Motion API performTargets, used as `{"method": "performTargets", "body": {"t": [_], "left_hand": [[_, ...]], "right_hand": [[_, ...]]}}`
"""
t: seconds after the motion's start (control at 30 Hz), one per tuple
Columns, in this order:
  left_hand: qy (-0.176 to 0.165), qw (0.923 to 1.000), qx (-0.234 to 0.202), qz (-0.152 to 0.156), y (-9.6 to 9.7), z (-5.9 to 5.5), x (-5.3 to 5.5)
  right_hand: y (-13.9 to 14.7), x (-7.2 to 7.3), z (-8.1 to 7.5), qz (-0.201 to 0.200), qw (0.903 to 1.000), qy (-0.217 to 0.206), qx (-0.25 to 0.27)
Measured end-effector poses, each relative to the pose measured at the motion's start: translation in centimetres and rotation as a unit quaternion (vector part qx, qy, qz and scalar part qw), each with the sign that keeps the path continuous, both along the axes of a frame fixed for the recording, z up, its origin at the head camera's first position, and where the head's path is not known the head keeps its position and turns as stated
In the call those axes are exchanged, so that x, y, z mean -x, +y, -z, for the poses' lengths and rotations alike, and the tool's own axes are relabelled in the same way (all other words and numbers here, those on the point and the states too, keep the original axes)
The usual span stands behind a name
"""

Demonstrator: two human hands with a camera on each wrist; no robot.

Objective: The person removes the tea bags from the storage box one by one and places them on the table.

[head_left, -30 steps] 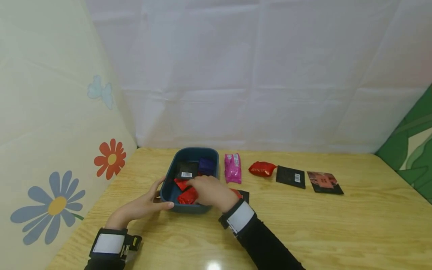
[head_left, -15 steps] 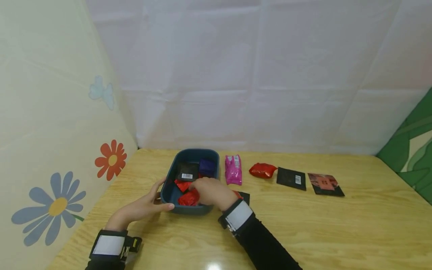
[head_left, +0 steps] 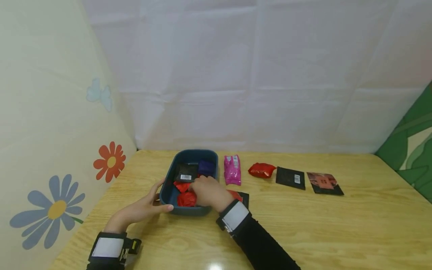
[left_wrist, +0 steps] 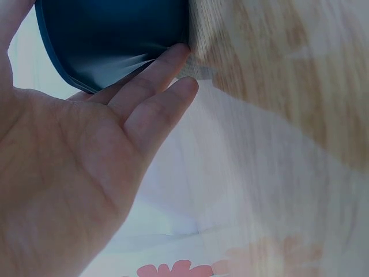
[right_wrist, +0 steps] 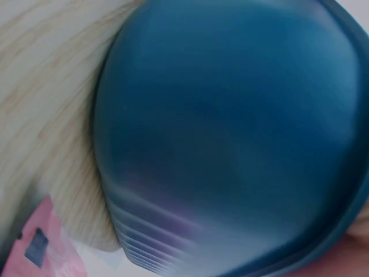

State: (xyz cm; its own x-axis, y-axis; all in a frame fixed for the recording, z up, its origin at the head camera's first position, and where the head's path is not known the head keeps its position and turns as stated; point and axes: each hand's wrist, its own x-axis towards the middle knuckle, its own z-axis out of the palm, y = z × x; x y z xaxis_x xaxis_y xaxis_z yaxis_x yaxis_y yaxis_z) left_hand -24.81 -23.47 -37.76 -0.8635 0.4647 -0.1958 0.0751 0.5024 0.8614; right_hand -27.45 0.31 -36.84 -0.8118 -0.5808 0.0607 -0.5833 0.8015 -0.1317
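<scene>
A dark blue plastic bin [head_left: 198, 212] stands on the table in the head view. My left hand [head_left: 145, 208] steadies its near left corner, thumb along the front wall and fingers stretched against the left side. Inside the bin, my right hand [head_left: 210, 193] pinches a crumpled red packet [head_left: 186, 199] near the front; its fingertips are hidden. Behind that packet lie another red piece [head_left: 181, 186], a black packet with a barcode [head_left: 186, 173] and a dark purple packet [head_left: 206, 168]. The right wrist view shows mainly the bin's outer wall [right_wrist: 219, 127].
Right of the bin lie a pink packet [head_left: 232, 170], a shiny red packet [head_left: 261, 170], a flat black packet [head_left: 290, 177] and a red-and-black packet [head_left: 325, 182]. Another red-and-black packet [head_left: 243, 197] is partly hidden behind the right wrist. A white sheet [head_left: 253, 93] hangs behind the table.
The crumpled red packet under my right hand has sunk slightly and changed shape. My right hand has barely moved, and the left hand stays at the bin's corner.
</scene>
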Motion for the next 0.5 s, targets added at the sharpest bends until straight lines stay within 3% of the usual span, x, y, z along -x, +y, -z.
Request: {"method": "performTargets", "body": {"t": [0.37,0.5], "left_hand": [[0.004,0.9999,0.014,-0.002,-0.07,0.21,0.13],[-0.002,0.9997,0.021,-0.009,0.00,0.08,0.13]], "right_hand": [[-0.26,0.04,-0.05,0.003,0.9999,0.002,0.015],[-0.33,-0.11,-0.33,0.004,0.9996,0.024,0.017]]}}
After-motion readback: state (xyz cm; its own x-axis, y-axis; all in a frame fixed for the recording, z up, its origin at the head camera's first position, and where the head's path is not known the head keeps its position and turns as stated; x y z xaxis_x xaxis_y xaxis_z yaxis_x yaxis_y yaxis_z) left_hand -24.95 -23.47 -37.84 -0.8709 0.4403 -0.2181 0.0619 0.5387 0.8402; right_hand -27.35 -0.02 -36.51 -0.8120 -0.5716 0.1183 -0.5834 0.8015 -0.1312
